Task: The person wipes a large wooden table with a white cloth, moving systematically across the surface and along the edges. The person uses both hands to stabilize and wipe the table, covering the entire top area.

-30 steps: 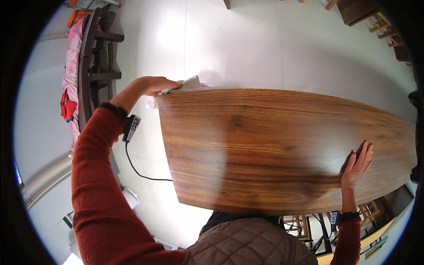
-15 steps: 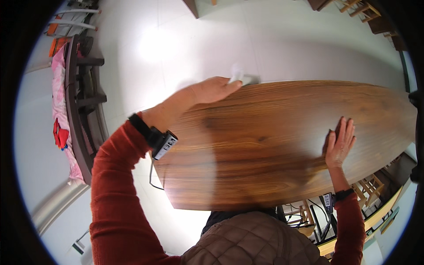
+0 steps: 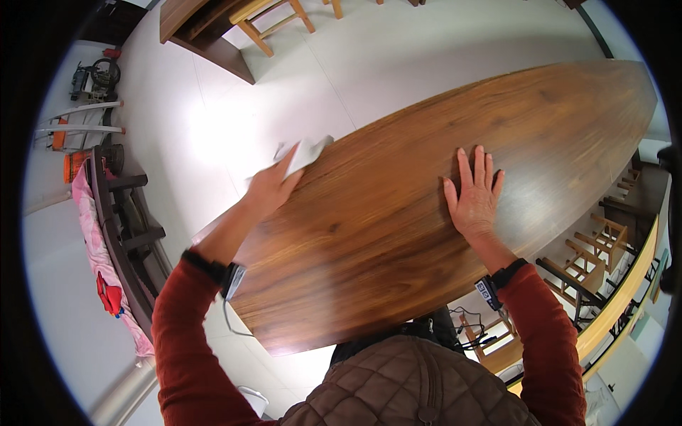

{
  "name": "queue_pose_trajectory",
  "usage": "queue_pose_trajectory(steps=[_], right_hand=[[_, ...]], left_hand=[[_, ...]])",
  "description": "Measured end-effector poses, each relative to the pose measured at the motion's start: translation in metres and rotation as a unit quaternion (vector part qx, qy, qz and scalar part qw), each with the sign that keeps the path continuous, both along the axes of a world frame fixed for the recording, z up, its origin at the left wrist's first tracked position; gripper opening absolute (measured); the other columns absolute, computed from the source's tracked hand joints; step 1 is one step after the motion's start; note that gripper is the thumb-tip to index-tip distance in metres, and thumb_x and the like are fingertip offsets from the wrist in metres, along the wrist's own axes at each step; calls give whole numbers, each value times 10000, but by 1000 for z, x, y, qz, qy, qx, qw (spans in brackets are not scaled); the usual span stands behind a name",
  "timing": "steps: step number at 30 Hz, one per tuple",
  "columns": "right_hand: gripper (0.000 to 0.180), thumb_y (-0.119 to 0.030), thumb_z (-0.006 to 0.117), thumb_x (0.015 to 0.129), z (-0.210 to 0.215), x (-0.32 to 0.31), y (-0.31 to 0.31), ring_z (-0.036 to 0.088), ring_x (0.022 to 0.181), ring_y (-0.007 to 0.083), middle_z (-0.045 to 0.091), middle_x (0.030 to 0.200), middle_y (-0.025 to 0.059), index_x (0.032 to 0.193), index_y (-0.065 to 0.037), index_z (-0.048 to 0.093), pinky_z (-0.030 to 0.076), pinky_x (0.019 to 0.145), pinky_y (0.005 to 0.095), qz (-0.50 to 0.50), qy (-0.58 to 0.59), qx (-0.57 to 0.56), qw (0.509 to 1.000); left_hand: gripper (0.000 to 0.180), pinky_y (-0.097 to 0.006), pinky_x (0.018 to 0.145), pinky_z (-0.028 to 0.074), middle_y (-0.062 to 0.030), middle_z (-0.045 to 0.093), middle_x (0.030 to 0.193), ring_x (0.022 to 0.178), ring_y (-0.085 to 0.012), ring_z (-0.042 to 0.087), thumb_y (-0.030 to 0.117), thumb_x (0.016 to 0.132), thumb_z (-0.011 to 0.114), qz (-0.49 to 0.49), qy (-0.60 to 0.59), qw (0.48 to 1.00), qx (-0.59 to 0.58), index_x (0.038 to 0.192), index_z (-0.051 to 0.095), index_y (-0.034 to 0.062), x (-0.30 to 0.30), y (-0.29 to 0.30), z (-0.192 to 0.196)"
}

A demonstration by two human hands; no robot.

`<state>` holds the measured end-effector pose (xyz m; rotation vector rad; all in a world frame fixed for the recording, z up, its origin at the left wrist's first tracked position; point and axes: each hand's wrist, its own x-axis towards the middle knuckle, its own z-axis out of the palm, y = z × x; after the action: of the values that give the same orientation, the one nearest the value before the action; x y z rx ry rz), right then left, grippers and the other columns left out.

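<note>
At the far left edge of a brown wood-grain table (image 3: 383, 234), my left hand (image 3: 272, 188) grips a white cloth (image 3: 307, 153). The cloth lies along the table's far edge, and part of it sticks out past the rim. My fingers partly cover it. To the right, my right hand (image 3: 476, 201) rests flat on the tabletop with its fingers spread and nothing in it.
Wooden stools (image 3: 586, 273) stand beyond the table's right side. A dark bench (image 3: 117, 220) with a pink cloth is at the left. A brown desk (image 3: 220, 50) with a wooden stool (image 3: 273, 25) stands across the pale floor.
My left hand and the white cloth have moved left and nearer along the table's far edge. My right hand has shifted left across the tabletop. The view has turned.
</note>
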<state>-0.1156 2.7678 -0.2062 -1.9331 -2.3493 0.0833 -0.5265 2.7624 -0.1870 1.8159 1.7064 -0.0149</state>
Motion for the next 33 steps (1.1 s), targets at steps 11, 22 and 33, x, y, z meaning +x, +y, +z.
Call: queue_pose_trajectory(steps=[11, 22, 33], right_hand=[[629, -481, 474, 965, -2, -3, 0, 222, 1436, 371, 214, 1572, 174, 1500, -176, 347, 110, 1140, 629, 6, 11, -7, 1000], [631, -494, 470, 953, -3, -10, 1, 231, 1436, 363, 274, 1547, 184, 1478, -156, 380, 105, 1138, 642, -8, 77, 0, 997], [653, -429, 616, 880, 3, 42, 7, 356, 1369, 340, 362, 1485, 204, 1422, -115, 430, 235, 1135, 554, 99, 282, -38, 953]], left_hand=[[412, -436, 879, 491, -201, 651, 1039, 981, -376, 613, 349, 1031, 412, 14, -122, 992, 38, 1402, 457, 175, 105, 78, -27], [561, -396, 1056, 383, -266, 566, 1296, 1241, -415, 502, 448, 1018, 380, 35, -74, 993, 89, 1418, 432, 59, 126, 121, -50], [413, -514, 913, 437, -304, 614, 1109, 1043, -477, 566, 413, 1021, 329, 8, 14, 996, 93, 1188, 466, 61, 178, 153, -35]])
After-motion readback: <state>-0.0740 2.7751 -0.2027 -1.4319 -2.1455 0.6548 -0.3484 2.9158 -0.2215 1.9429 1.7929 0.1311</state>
